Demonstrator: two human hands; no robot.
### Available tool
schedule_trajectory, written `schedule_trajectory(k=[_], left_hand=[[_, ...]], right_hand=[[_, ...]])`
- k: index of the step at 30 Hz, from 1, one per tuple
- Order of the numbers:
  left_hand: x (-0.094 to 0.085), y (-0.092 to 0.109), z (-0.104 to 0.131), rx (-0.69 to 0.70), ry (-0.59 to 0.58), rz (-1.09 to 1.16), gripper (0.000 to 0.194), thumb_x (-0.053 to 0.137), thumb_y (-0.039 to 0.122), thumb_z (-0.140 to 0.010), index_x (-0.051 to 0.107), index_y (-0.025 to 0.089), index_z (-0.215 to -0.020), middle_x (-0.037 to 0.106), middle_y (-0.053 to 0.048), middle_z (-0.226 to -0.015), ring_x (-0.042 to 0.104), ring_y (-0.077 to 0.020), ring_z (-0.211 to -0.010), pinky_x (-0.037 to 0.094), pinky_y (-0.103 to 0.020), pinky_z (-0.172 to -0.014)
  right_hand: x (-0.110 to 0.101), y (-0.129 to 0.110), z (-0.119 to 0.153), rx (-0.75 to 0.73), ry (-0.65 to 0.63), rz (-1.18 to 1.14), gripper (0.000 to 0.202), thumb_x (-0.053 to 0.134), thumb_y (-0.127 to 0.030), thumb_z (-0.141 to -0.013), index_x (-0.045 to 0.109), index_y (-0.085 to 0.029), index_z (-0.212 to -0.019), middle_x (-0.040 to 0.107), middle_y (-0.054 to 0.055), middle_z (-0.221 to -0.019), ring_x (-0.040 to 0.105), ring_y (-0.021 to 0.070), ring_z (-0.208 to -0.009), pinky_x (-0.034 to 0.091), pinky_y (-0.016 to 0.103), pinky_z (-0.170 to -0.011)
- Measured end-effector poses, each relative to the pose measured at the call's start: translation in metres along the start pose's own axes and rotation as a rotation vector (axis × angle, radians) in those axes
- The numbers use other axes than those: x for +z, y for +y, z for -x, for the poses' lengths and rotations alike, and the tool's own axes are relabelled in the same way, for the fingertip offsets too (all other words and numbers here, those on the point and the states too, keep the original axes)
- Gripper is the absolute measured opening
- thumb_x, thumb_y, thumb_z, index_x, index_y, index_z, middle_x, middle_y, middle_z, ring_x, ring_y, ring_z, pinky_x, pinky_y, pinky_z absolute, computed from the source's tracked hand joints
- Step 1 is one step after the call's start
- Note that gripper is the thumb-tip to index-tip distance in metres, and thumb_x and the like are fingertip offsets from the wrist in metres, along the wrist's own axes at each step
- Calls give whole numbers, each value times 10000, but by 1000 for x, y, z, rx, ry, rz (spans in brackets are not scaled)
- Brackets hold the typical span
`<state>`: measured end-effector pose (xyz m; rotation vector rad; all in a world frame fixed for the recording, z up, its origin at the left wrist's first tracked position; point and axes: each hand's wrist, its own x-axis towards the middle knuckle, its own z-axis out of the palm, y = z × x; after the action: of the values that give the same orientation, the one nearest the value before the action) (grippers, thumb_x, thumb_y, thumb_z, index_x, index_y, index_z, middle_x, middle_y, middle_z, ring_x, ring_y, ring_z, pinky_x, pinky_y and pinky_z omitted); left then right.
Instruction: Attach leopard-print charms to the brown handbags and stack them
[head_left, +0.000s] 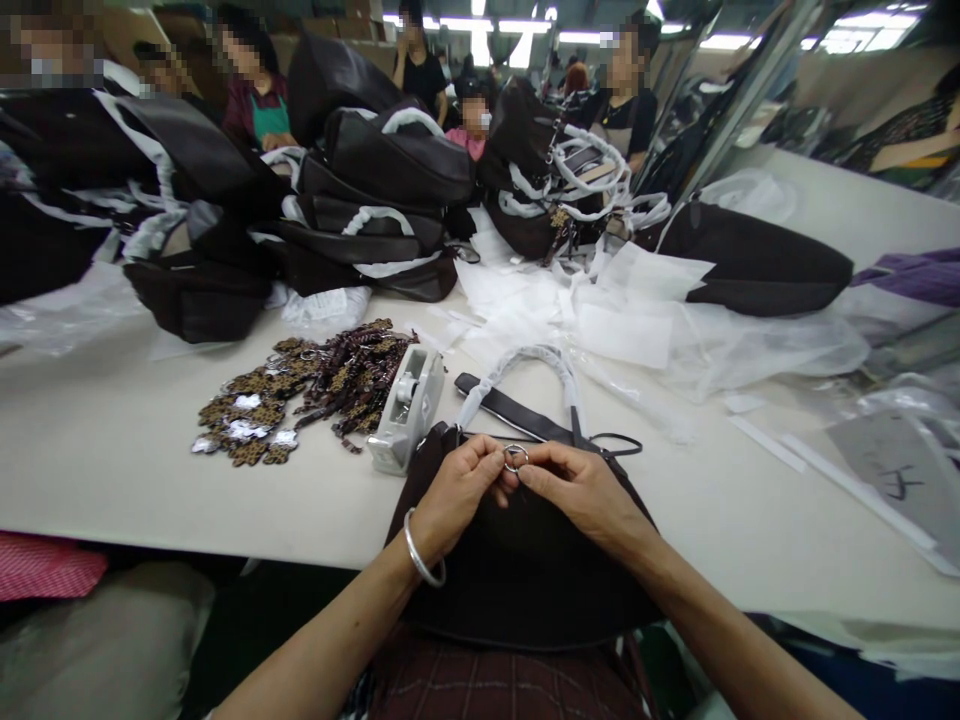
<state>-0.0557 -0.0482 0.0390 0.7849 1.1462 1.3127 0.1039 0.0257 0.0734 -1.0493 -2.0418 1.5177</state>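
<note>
Between my fingertips is a small silver metal ring (516, 458), pinched from both sides above a dark brown handbag (525, 560). My left hand (461, 485) grips the ring's left side, and a bracelet circles that wrist. On the ring's right side, my right hand (581, 487) closes with thumb and forefinger. The handbag leans at the table edge near my lap. Its handle (525, 362) is wrapped in white material and stands up beyond my hands. A dark strap (510, 408) lies behind the bag's top. Whether anything hangs from the ring I cannot make out.
Left of the bag stands a grey tape dispenser (407, 410). Beside it lie a heap of patterned charms (255, 405) and dark braided straps (356, 375). Stacked bags (375, 170) and white wrapping sheets (570, 310) cover the back. Several people stand beyond the table (150, 470).
</note>
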Motion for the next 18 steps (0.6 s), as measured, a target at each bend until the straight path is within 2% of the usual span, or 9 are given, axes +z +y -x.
schedule_trajectory(k=[5,7,9,12,14,16,18], left_hand=[[13,-2,3,13,22,60,258,593,388,-859,551,133,-869,613,-33,-778,595,-130,-672,510,-246,-587],[14,4,5,12,-31,-57,227,583,360,-862,554,134,-861,630,-45,-790,609,-145,-700,519,-262,-610],[13,15,6,20,-94,-233,181,558,323,-873,561,142,-870,645,-44,-804,611,-146,-706,508,-263,-630],[9,38,-1,86,-174,-509,115,536,267,-871,587,166,-890,647,-22,-817,601,-146,-742,481,-264,-688],[11,49,-13,164,-225,-717,111,524,240,-863,615,178,-875,649,-13,-808,591,-152,-762,454,-269,-724],[18,51,-33,229,-251,-915,142,507,227,-855,642,186,-863,666,-23,-825,594,-170,-788,431,-281,-742],[29,42,-59,225,-268,-1066,175,494,224,-843,666,195,-864,689,-48,-883,607,-200,-836,420,-300,-760]], right_hand=[[11,3,6,-30,148,-69,239,622,-412,-870,682,-186,-818,683,5,-776,613,153,-738,469,254,-720],[10,5,9,-28,189,-152,225,637,-407,-864,668,-186,-833,684,14,-802,619,160,-756,475,258,-716],[-1,4,12,1,239,-299,220,641,-412,-861,638,-193,-831,675,16,-791,631,168,-749,494,268,-690],[-39,-9,18,10,394,-503,197,682,-380,-827,600,-205,-791,621,-14,-708,608,141,-631,507,249,-583],[-74,-22,25,-37,496,-516,184,724,-345,-785,607,-204,-765,592,-26,-690,565,110,-547,488,220,-500],[-106,-36,34,-63,531,-458,185,747,-343,-758,625,-204,-765,603,-24,-727,567,103,-530,485,214,-469],[-126,-46,40,-70,510,-377,195,757,-359,-753,644,-203,-785,636,-11,-792,617,124,-609,528,234,-548]])
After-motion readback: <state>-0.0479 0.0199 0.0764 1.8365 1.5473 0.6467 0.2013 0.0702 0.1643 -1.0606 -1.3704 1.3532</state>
